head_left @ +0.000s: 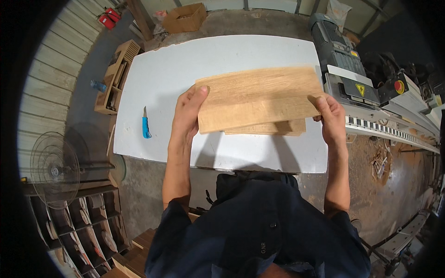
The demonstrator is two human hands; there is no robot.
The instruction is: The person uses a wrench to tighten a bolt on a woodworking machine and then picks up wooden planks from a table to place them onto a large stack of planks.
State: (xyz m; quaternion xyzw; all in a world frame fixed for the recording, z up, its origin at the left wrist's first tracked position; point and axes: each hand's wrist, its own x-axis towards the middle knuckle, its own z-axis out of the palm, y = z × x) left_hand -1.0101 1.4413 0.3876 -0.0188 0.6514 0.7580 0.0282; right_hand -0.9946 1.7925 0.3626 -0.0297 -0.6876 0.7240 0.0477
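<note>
Between my two hands a light brown wood-grain board is held up over the white table, tilted a little with its right side higher. My left hand grips its left end, thumb on the upper face. At the right end my right hand is closed on the near corner, thumb on top and fingers underneath. Beneath the raised board, another similar board lies on the table, mostly covered from view. A blue utility knife with its blade out rests on the table to the left of my left hand.
The white table has its near edge by my body. A machine with a motor and a toothed track stands along the right. Left are a wooden rack, a standing fan and a compartment shelf. A cardboard box sits behind.
</note>
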